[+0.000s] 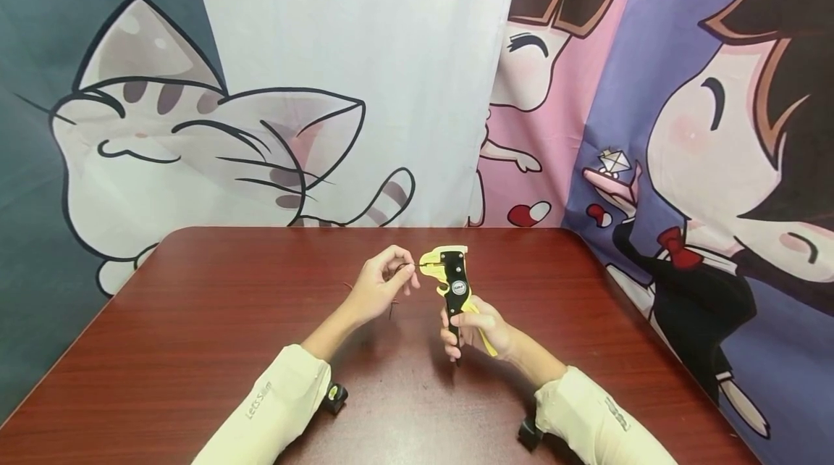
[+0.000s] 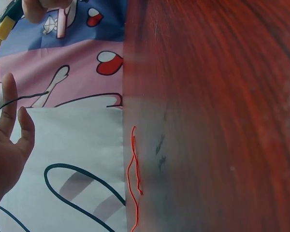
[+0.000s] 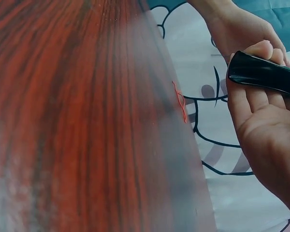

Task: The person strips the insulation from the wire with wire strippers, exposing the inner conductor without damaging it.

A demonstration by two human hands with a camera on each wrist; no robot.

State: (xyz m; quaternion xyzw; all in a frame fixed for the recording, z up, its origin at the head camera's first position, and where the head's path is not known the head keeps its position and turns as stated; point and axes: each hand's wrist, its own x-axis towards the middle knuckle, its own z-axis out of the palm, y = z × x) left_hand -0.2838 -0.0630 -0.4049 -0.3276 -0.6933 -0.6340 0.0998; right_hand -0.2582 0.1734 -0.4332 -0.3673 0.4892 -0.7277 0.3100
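My right hand (image 1: 485, 327) grips a yellow-and-black wire stripper (image 1: 458, 290) by its handles, its head up and its mouth facing left. A black handle (image 3: 261, 75) of it crosses the curled fingers in the right wrist view. To the left, my left hand (image 1: 384, 278) pinches a thin black wire (image 1: 418, 265) between thumb and forefinger. One end of this wire runs to the stripper's mouth. In the left wrist view, the other part of the black wire (image 2: 24, 97) passes behind the raised fingers (image 2: 9, 96). Both hands are above the table.
A reddish-brown wood-grain table (image 1: 228, 320) lies under both hands. Red wire (image 2: 137, 166) rests on it, below and behind the left hand. A cartoon-printed cloth (image 1: 404, 88) hangs behind the table and along its right side. Dark wrist devices (image 1: 335, 398) sit at the sleeves.
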